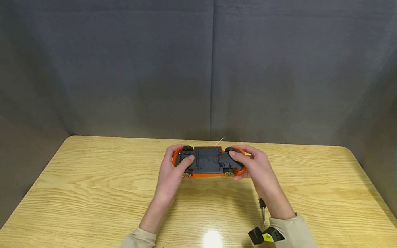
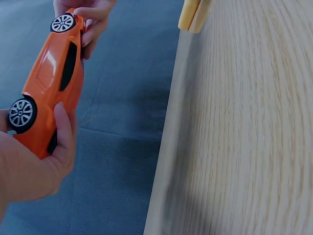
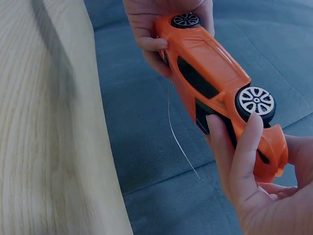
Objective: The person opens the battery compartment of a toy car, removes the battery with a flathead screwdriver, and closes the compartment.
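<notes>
Car [image 3: 220, 68] shows me its underside [image 1: 207, 161] above the counter [image 1: 98, 198], my fingers [image 3: 248, 147] gripping both ends, likely to hold it steady.

"Where's the car [image 1: 209, 160]?"
"Above the table [image 1: 104, 210], between the left hand [image 1: 171, 171] at its left end and the right hand [image 1: 260, 168] at its right."
"The wire [image 1: 220, 141]?"
"Past the car's far side, right of its middle."
"The screwdriver [image 1: 263, 211]?"
"On the table, right of the car and nearer the person."
"Behind everything?"
"The curtain [image 1: 117, 72], beyond the table's far edge, and along both sides."
</notes>
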Motion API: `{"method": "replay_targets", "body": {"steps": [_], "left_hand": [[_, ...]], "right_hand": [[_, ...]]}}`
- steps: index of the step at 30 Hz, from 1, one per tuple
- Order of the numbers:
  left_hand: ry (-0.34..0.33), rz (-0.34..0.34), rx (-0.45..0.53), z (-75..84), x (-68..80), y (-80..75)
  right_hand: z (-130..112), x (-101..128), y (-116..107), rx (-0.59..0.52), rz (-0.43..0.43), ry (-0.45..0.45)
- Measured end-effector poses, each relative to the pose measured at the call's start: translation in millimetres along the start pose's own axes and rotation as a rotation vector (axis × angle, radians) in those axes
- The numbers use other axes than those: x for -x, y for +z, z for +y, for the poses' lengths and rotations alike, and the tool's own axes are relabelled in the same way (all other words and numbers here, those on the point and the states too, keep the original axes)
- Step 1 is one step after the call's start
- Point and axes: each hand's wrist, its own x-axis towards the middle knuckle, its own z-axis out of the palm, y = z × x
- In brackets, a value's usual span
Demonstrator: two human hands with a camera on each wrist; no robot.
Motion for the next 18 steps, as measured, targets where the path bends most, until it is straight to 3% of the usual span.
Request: {"method": "replay_targets", "body": {"steps": [6, 12, 18], "left_hand": [[0.078, 0.021, -0.018, 1.0, 2.8, 1.4], [0.164, 0.033, -0.122, -1.7, 4.4, -0.2], [0.225, -0.012, -0.154, -3.9, 4.9, -2.6]], "right_hand": [[0.9, -2.0, 0.9, -0.069, 0.000, 0.015], [2.5, -2.4, 1.4, -0.121, -0.004, 0.023], [1.0, 1.3, -1.1, -0.167, -0.024, 0.034]]}}
